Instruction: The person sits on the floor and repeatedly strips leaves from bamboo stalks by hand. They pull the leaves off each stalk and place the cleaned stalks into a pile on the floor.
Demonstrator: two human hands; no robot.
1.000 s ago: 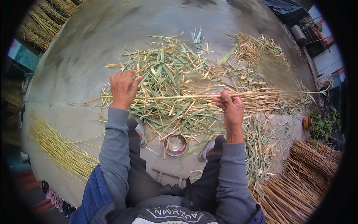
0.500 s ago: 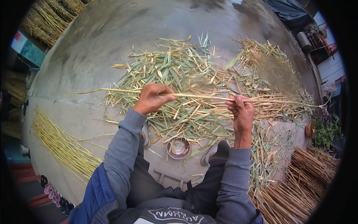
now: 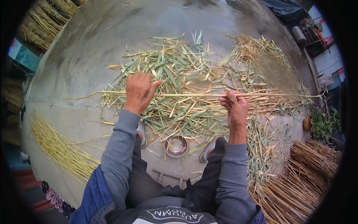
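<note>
A long, thin green-yellow reed stalk point(image 3: 190, 95) stretches nearly level across my front, above a heap of leaves and peelings. My left hand point(image 3: 140, 91) is around its left part, back of the hand up; the thumb points right and the other fingertips are hidden. The stalk's thin, bent left end sticks out past this hand. My right hand point(image 3: 236, 108) pinches the stalk between thumb and fingers, palm side toward me. Beyond it, the stalk runs on to the right over the heap. Beneath lies the heap of green and straw-coloured leaf strips point(image 3: 175, 74).
A metal bowl point(image 3: 176, 146) stands on the concrete between my feet. Yellow-green stalks point(image 3: 63, 147) lie at the left, brown stalks point(image 3: 291, 194) at the lower right. A potted plant point(image 3: 326, 125) is at the right, upright bundles point(image 3: 43, 24) at the far left.
My left hand has moved slightly left and up along the stalk and turned, its thumb now away from the fingers. My right hand keeps its pinch. The view has shifted slightly.
</note>
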